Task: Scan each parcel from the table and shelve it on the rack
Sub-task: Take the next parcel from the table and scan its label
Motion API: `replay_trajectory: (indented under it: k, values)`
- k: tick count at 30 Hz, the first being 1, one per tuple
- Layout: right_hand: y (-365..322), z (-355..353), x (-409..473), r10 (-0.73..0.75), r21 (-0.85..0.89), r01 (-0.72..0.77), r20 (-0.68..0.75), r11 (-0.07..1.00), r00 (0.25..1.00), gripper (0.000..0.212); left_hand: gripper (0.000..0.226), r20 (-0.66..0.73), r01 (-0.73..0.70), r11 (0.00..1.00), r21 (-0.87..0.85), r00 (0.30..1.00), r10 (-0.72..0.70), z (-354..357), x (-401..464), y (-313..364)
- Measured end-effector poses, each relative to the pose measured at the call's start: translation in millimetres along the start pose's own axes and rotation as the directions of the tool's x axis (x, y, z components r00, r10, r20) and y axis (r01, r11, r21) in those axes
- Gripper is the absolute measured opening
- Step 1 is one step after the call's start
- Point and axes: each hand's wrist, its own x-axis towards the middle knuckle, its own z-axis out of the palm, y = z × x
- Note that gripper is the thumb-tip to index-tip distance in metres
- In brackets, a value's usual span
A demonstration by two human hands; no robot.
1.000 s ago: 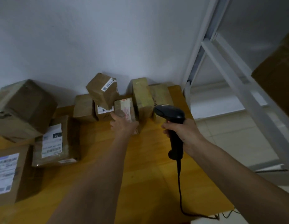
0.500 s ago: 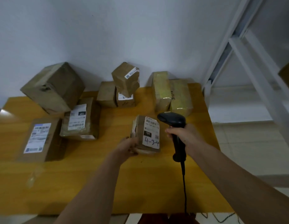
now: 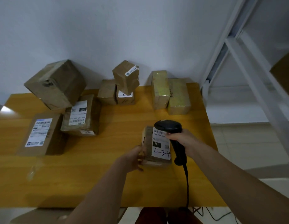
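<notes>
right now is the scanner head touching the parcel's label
Cannot tell. In the head view the barcode scanner overlaps the top of the held parcel, hiding any gap; the left hand grips the parcel's side.

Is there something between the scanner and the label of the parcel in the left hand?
Nothing visible. The scanner in the right hand sits directly over the label of the parcel, which the left hand holds.
</notes>
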Motion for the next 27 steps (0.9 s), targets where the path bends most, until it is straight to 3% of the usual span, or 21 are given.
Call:
replay_trajectory:
  k: [2,4,8,12,15,20,23,27]
  values:
    - [8,-3,2,0.048,0.024,-0.049,0.023,0.999,0.999,0.026,0.08,0.055,0.034,0.999,0.014,0.998,-0.034,0,4,0]
    - [16,-6,3,0.074,0.048,-0.076,0.056,0.996,0.996,0.026,0.083,0.071,0.077,0.997,-0.005,0.995,-0.077,1,12,0]
    - [22,-8,1,0.065,0.038,-0.068,0.071,0.997,0.995,0.025,0.081,-0.042,0.091,0.994,-0.057,0.995,-0.093,8,19,6]
    - [21,-16,-7,0.02,0.082,-0.024,0.058,0.996,0.998,0.022,0.062,-0.031,0.025,0.991,-0.133,0.999,-0.029,8,15,10]
    - [14,-22,-14,-0.061,0.107,0.058,0.026,0.993,0.998,0.02,0.068,-0.033,-0.049,0.982,-0.18,0.998,0.044,4,10,22]
    - [-11,-20,-38,-0.211,0.025,0.215,-0.116,0.976,0.971,0.015,0.09,-0.164,-0.286,0.909,-0.304,0.955,0.246,3,-7,62]
    - [-22,-18,-62,-0.353,-0.056,0.349,-0.109,0.935,0.929,0.004,0.093,-0.176,-0.403,0.854,-0.329,0.915,0.364,5,-22,90]
    - [-34,-20,-88,-0.519,-0.154,0.505,-0.065,0.849,0.852,0.014,0.103,-0.19,-0.486,0.807,-0.335,0.874,0.448,7,-40,115]
